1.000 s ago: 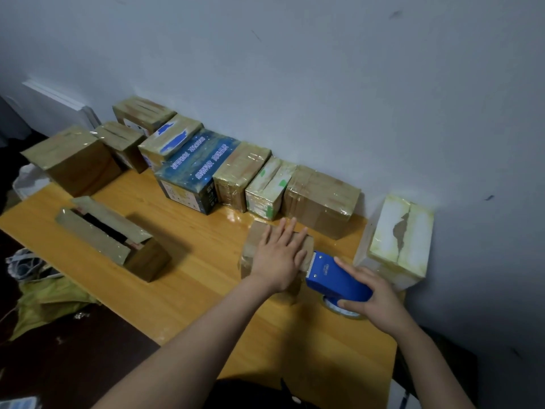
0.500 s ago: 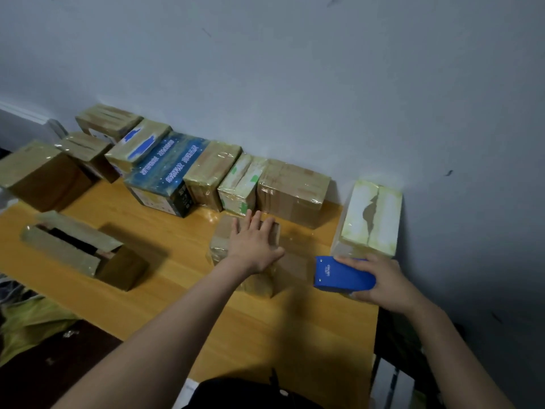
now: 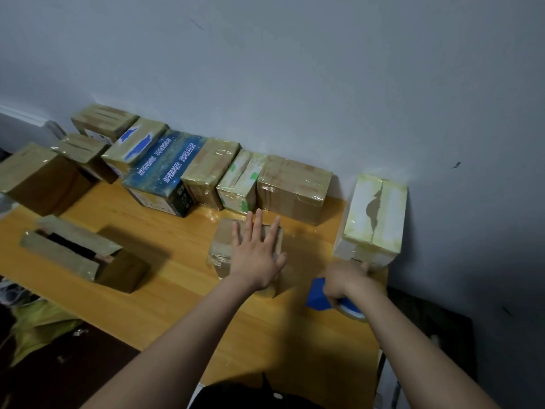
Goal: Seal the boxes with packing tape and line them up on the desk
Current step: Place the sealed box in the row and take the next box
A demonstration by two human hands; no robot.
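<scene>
A small brown box (image 3: 221, 249) sits mid-desk with my left hand (image 3: 256, 255) pressed flat on its top, fingers straight. My right hand (image 3: 346, 278) grips a blue tape dispenser (image 3: 320, 295) just right of that box, low over the desk; its tape roll (image 3: 352, 310) shows under my wrist. Several taped boxes stand in a row along the wall, among them a blue printed box (image 3: 165, 172) and a brown box (image 3: 295, 188). A white box (image 3: 373, 219) stands at the desk's right end.
An open brown box (image 3: 85, 255) with raised flaps lies on the wooden desk (image 3: 177, 296) at the left. A large brown box (image 3: 38, 178) stands at the far left. The desk's right edge is just past the white box. Yellow-green cloth (image 3: 35, 329) lies below left.
My right hand has drawn the dispenser away from the small box to the right and down toward the desk. My left hand has stayed flat on the box.
</scene>
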